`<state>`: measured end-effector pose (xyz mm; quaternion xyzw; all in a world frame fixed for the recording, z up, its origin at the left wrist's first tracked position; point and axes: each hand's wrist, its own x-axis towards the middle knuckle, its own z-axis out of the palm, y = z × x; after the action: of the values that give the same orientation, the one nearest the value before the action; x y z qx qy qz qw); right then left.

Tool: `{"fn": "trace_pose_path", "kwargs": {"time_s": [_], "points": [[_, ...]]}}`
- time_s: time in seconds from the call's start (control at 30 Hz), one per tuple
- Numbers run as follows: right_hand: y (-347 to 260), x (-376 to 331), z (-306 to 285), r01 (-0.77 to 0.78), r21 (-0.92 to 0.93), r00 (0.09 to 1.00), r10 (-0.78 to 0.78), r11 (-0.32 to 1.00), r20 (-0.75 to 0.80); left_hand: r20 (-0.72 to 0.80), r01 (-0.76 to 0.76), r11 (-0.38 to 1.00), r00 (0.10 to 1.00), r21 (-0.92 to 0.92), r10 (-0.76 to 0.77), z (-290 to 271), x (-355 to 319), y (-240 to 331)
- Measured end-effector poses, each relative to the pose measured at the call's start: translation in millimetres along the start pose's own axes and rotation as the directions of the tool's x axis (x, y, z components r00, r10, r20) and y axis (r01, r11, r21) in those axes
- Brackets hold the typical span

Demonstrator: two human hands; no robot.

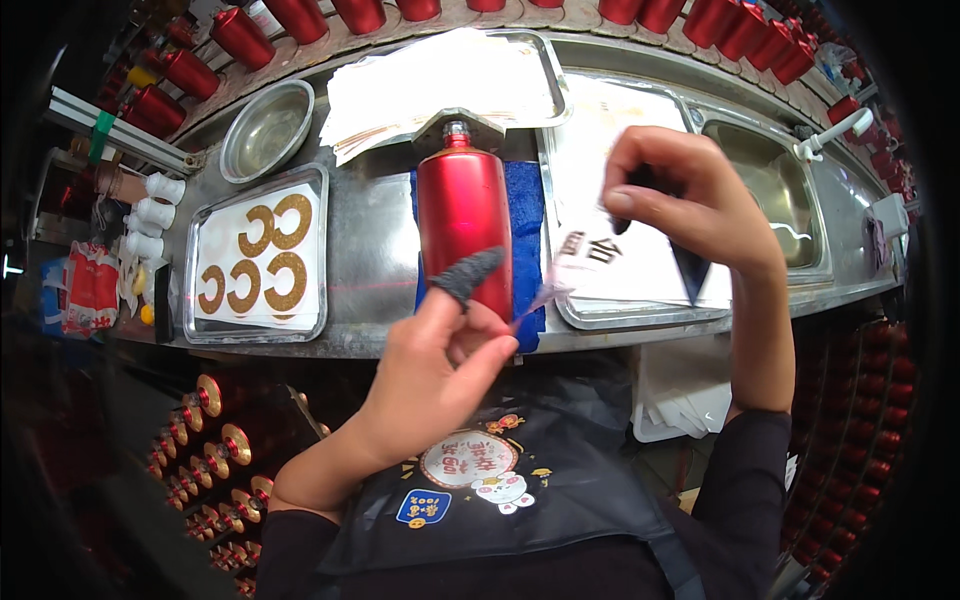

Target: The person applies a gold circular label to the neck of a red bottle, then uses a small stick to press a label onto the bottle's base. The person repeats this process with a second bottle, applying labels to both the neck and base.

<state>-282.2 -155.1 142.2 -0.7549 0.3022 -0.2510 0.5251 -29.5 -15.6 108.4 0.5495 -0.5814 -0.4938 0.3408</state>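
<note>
A red bottle [462, 205] lies mid-frame, neck toward the top, over a blue cloth [528, 225]. The right hand [680, 195], upper right, is raised, wrist bent, fingers curled about a dark pointed piece [690, 270]. The left hand [430, 365], low centre, angles up beside the bottle's base, thumb and finger pinching a thin film [548, 292]. A grey sleeve [467, 275] covers one left finger.

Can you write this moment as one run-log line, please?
left hand: pinching thin film | right hand: holding dark flat piece | red bottle: lying on blue cloth
</note>
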Motion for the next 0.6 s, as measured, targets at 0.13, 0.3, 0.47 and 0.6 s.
{"fn": "trace_pose_path", "kwargs": {"time_s": [0.13,0.3,0.47,0.6], "points": [[41.3,42.4,18.3,0.111,-0.254,0.994,-0.105,0.961,0.036,-0.08,0.184,0.961,0.976,-0.206,-0.204,-12.6,-4.5,-25.2],[62.8,74.1,34.5,0.131,-0.202,0.991,-0.125,0.971,0.041,-0.151,0.159,0.953,0.968,-0.258,-0.202,-20.1,-1.1,-36.3],[70.8,80.0,37.4,0.151,-0.14,0.988,-0.147,0.979,0.043,-0.115,0.199,0.958,0.967,-0.209,-0.226,-25.8,-0.4,-39.3],[78.7,76.9,42.6,0.183,-0.129,0.982,-0.186,0.975,-0.012,-0.119,0.224,0.955,0.961,-0.194,-0.249,-29.1,1.7,-37.1]]}}
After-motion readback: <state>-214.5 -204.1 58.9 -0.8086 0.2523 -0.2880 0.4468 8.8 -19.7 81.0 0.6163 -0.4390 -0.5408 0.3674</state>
